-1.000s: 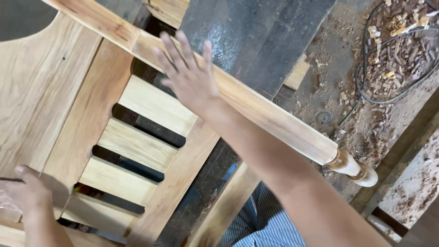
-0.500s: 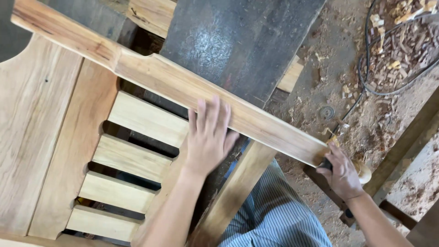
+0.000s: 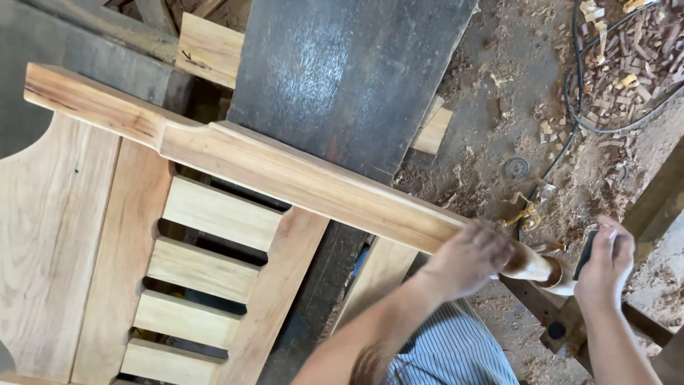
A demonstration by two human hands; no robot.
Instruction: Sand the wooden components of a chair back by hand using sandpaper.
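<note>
Pale wooden post (image 3: 285, 175), long and square-sided with a rounded, turned end, lies on a slant across the slatted wooden panel (image 3: 206, 271), running from the upper left down to the lower right. Its turned end sticks out past the panel, over the sawdust-strewn floor (image 3: 491, 142). The left hand (image 3: 474, 257) is wrapped over the post just where the square part gives way to the rounded part, fingers curled down around it. The right hand (image 3: 605, 264) is at the very tip of the post, closed around a small dark object (image 3: 586, 251) pressed against the end; what that object is I cannot tell from here. Behind the post a broad dark board (image 3: 349, 71) leans up and away. Blue-and-white striped cloth (image 3: 456, 353) shows below the arms. A black cable (image 3: 591, 107) snakes across the floor at the upper right, among a heap of wood chips and shavings (image 3: 627, 64).
</note>
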